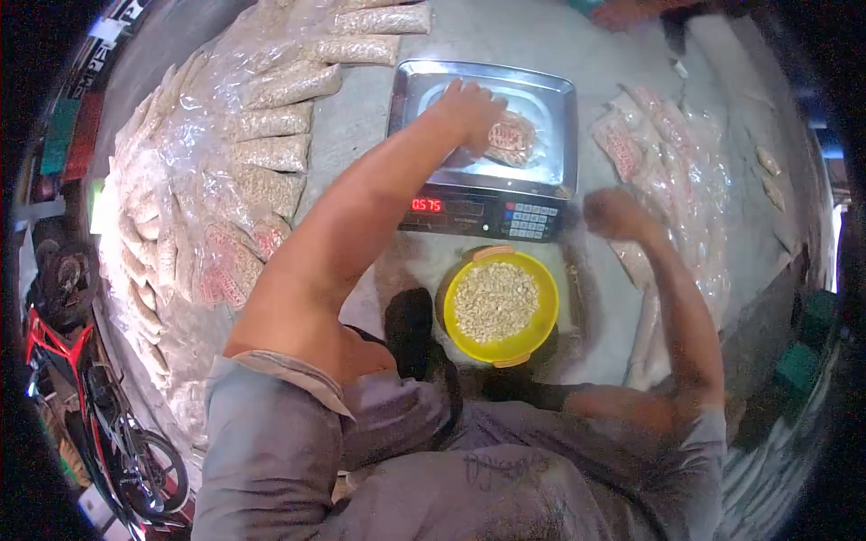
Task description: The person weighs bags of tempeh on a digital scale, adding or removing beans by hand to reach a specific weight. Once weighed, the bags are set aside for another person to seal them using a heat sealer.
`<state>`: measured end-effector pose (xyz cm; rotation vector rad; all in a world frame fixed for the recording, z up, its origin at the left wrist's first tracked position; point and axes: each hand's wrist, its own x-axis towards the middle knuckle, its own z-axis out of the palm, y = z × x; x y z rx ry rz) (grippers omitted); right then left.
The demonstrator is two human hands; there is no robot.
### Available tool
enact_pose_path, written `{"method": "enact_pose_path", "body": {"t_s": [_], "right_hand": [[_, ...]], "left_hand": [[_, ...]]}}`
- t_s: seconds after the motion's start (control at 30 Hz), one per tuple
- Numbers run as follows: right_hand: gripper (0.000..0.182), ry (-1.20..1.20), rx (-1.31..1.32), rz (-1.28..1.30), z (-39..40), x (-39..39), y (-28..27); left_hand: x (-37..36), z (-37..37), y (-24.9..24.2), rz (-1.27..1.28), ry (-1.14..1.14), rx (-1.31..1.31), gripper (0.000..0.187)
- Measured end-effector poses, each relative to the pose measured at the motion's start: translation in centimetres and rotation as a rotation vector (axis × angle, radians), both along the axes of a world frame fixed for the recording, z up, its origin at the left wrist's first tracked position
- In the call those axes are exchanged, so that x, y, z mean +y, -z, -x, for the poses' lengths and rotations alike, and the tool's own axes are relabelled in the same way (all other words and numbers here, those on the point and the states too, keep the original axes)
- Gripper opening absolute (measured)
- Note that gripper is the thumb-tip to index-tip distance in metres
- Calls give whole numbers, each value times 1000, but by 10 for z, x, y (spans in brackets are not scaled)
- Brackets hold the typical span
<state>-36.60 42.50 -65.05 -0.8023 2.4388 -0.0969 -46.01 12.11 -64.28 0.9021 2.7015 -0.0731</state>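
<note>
A digital scale (487,194) with a metal pan stands in front of me, its red display reading what looks like 0.575. On the pan lies a clear plastic bag (511,139) with red print, filled with pale pieces. My left hand (471,113) reaches across the scale, its fingers curled at the bag's left end. My right hand (619,215) is closed beside the scale's right front corner, close to the printed bags; whatever its fingers hold is hidden. Between my legs sits a yellow bowl (552,316) of pale, kernel-like pieces.
Many filled plastic bags (271,122) lie in a spread on the left floor. Red-printed bags (667,135) are heaped to the right. A red and black motorcycle (99,424) stands at the lower left. Another person's hand (624,13) shows at the top.
</note>
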Motion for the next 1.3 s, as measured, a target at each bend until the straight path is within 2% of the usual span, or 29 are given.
{"method": "enact_pose_path", "body": {"t_s": [0.07,0.1,0.17,0.2,0.27,0.3,0.37,0.43,0.5,0.57,0.6,0.67,0.73,0.8,0.83,0.87,0.9,0.93,0.97,1.0,1.07,1.1,1.17,1.23,1.3], "right_hand": [[18,303,-23,331,10,-21,-27],[18,301,-24,334,17,-28,-21],[22,638,-132,653,28,-45,-11],[22,633,-133,658,29,-55,-11],[21,989,-411,764,31,-74,-14],[21,979,-418,766,33,-78,-8],[17,1106,-471,966,37,-82,7],[14,1106,-494,1039,41,-76,7],[14,1056,-708,1111,38,-67,-3],[15,1046,-705,1098,28,-64,-9],[15,1083,-614,1054,24,-63,-9],[15,1125,-518,1015,22,-51,-12],[16,950,-396,950,21,-14,-15],[16,976,-508,1114,22,21,-22],[15,1009,-520,1050,20,37,-24],[13,1036,-534,990,19,55,-24],[13,1024,-542,995,20,79,-10],[13,626,-243,734,18,108,16],[13,236,57,459,18,130,39],[13,239,67,467,20,143,59],[16,162,331,-229,21,161,86],[16,164,329,-233,23,157,81],[20,164,248,-96,31,143,64],[20,486,130,165,27,87,3],[21,758,-99,691,31,58,-5]], "left_hand": [[-1,3,-3,4,-7,-55,95],[-2,2,-2,7,-9,-55,95],[-5,-1,-2,-20,-7,24,93],[-7,-2,-3,-14,-12,26,93],[-9,-3,-2,29,32,16,83],[-11,-3,1,34,22,14,83],[-14,-4,8,-93,26,84,62],[-18,-4,11,-85,32,90,59],[-22,-5,17,-82,42,95,56],[-25,-5,14,-72,58,97,64],[-27,-4,9,-73,64,103,64],[-37,-3,-8,-118,67,160,80],[-60,20,-27,-229,-4,150,84],[-108,56,-31,-348,-158,216,79],[-128,47,-58,-314,-368,241,49],[-161,49,-43,-357,-466,527,49],[-192,52,-53,-375,-620,469,44],[-216,53,-64,-395,-767,410,41],[-228,42,-68,-347,-895,458,36],[-235,26,-66,-302,-1020,504,33],[-255,7,-32,-215,-1084,613,32],[-264,1,-26,-217,-1083,609,32],[-283,-7,-19,-223,-1062,342,35],[-289,-4,-19,-178,-1048,287,35],[-282,1,-18,-145,-1017,239,36]]}}
